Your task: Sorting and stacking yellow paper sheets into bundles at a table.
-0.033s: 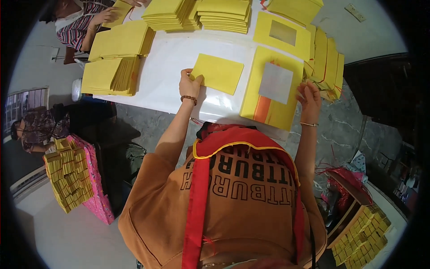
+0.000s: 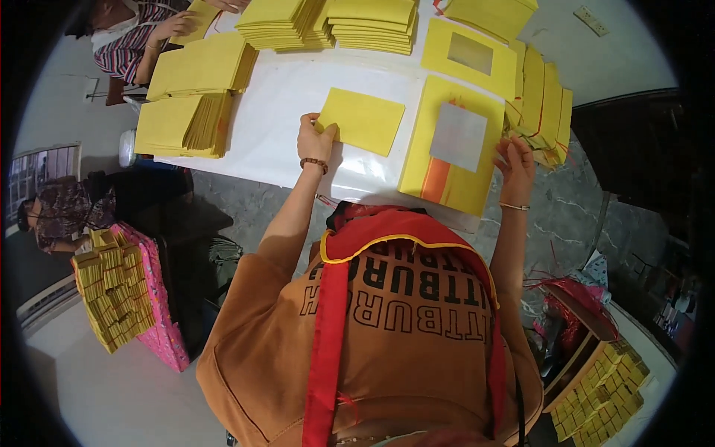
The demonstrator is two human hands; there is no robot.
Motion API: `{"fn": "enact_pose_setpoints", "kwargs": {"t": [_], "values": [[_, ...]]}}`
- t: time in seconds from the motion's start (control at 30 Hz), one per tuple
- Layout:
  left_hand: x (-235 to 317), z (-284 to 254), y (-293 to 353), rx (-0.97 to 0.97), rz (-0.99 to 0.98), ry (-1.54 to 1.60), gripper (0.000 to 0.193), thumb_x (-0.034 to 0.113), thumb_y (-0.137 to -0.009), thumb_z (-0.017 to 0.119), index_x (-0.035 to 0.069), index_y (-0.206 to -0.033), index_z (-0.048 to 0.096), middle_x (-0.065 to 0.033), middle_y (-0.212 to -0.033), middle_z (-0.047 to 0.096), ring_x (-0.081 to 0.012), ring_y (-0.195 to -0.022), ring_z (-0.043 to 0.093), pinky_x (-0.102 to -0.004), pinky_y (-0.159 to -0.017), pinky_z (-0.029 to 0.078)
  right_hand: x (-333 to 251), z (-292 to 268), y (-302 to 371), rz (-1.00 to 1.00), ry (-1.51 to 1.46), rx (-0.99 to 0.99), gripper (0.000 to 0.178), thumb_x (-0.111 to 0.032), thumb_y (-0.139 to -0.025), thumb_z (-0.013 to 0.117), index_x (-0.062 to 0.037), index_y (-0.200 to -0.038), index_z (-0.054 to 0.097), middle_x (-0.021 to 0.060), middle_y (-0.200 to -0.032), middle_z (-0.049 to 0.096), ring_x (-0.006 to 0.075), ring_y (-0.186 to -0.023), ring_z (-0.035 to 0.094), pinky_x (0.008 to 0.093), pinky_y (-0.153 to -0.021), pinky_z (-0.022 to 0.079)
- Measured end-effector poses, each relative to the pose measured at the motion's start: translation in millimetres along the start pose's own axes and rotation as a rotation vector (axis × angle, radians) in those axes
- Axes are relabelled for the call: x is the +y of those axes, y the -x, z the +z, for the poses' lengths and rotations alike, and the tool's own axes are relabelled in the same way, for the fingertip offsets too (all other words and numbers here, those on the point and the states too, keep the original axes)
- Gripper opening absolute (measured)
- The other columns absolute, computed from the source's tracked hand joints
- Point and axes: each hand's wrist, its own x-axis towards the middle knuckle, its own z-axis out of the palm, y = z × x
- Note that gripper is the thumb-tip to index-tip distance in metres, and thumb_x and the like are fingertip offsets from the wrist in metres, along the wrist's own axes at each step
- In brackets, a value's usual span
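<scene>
My left hand (image 2: pixel 316 135) grips the left end of a flat yellow paper rectangle (image 2: pixel 365 121), its thumb on top and its fingers partly hidden at the edge. The sheet lies over the white table. Just right of it is a thick stack of larger yellow paper (image 2: pixel 456 186), with a grey-silver square (image 2: pixel 458 136) and an orange stripe on its top face. By the right edge of that stack my right hand (image 2: pixel 515 160) is raised, fingers curled together toward the thumb. Whatever is between those fingertips, if anything, is too small to tell.
Piles of folded yellow paper (image 2: pixel 182 123) line the table's left and far sides. Another yellow sheet with a silver square (image 2: pixel 471 54) lies beyond the stack. Tied yellow bundles (image 2: pixel 547 104) stand right. A co-worker's hand (image 2: pixel 171 28) works far left; another person (image 2: pixel 71 212) is beside bundles in pink cloth.
</scene>
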Motion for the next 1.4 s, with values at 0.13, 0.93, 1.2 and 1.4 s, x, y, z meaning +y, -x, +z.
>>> {"fn": "enact_pose_setpoints", "kwargs": {"t": [0.13, 0.93, 1.2, 1.4], "values": [[0, 3, 5, 0.092, 0.075, -0.153, 0.042, 0.028, -0.071, 0.066, 0.007, -0.105, 0.052, -0.0148, -0.103, 0.055, -0.0310, -0.093, 0.056, -0.0405, -0.077, 0.045, 1, -8, 2, -0.013, 0.097, 0.053, 0.023, -0.018, -0.088, 0.058, -0.0114, -0.110, 0.056, 0.0019, -0.102, 0.063, 0.0119, -0.090, 0.060, 0.0245, -0.068, 0.047], [80, 18, 95, -0.410, 0.782, 0.155, 0.018, 0.004, -0.079, 0.058, 0.002, -0.097, 0.061, -0.0115, -0.084, 0.058, -0.0263, -0.073, 0.056, -0.0314, -0.066, 0.046, 10, -8, 32, -0.747, 0.844, -0.299, 0.026, -0.012, -0.075, 0.066, -0.0081, -0.099, 0.060, 0.0065, -0.108, 0.061, 0.0277, -0.110, 0.050, 0.0385, -0.093, 0.037], [89, 14, 98, -0.641, 1.394, -0.185, 0.036, 0.016, -0.067, 0.070, 0.004, -0.100, 0.061, -0.0085, -0.098, 0.058, -0.0259, -0.091, 0.052, -0.0349, -0.078, 0.044, 22, -7, 33, -0.709, 0.912, -0.368, 0.021, -0.012, -0.071, 0.069, -0.0088, -0.091, 0.063, 0.0064, -0.106, 0.060, 0.0306, -0.112, 0.047, 0.0405, -0.095, 0.036], [95, 18, 92, -0.750, 1.294, -0.105, 0.020, 0.017, -0.073, 0.068, 0.004, -0.088, 0.063, -0.0072, -0.081, 0.061, -0.0244, -0.077, 0.056, -0.0325, -0.074, 0.045, 26, -16, 29, -0.600, 0.804, -0.412, 0.011, -0.013, -0.079, 0.062, -0.0080, -0.088, 0.063, 0.0064, -0.107, 0.060, 0.0291, -0.119, 0.041, 0.0388, -0.101, 0.029]]}}
